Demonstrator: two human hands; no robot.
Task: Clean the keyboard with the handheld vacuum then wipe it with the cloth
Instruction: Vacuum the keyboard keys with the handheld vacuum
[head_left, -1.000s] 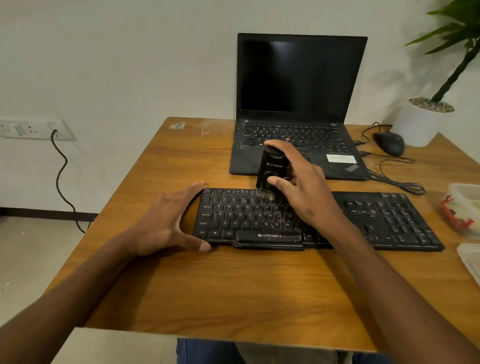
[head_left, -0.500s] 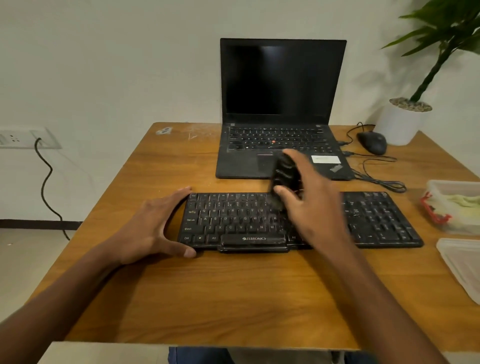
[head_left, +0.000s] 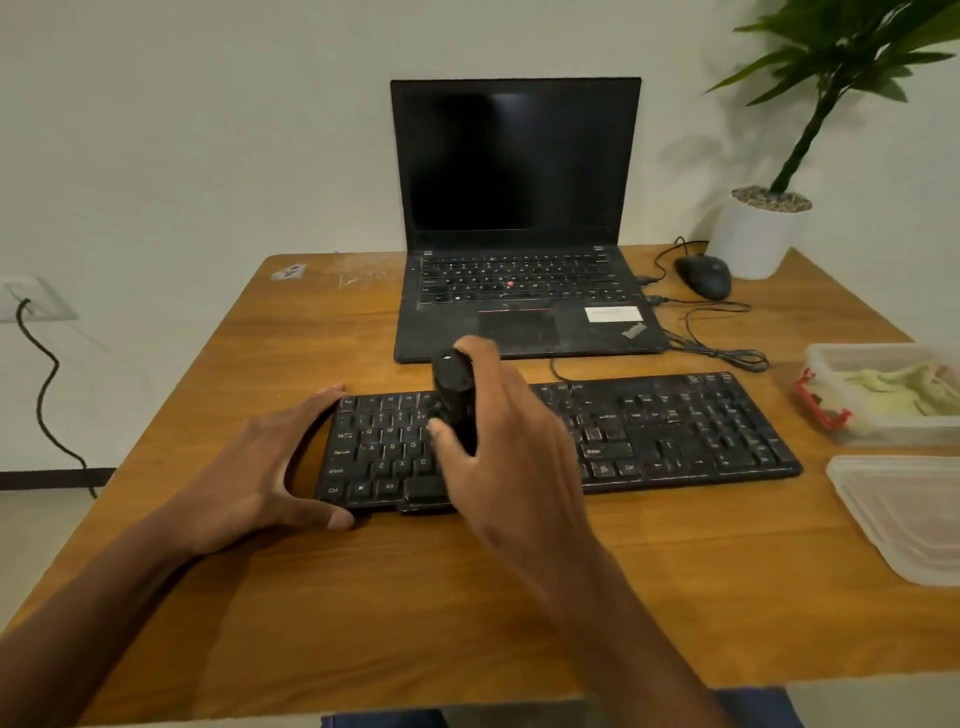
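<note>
Hands (head_left: 511, 447), vacuum (head_left: 456, 397) further left

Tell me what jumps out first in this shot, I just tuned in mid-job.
The right hand grips a black handheld vacuum, upright over the left half of the black keyboard at the table's middle. The left hand braces the keyboard's left end, thumb at the front corner. Behind sits an open laptop with a dark screen; at the right edge, a clear container holds a pale cloth.
</note>
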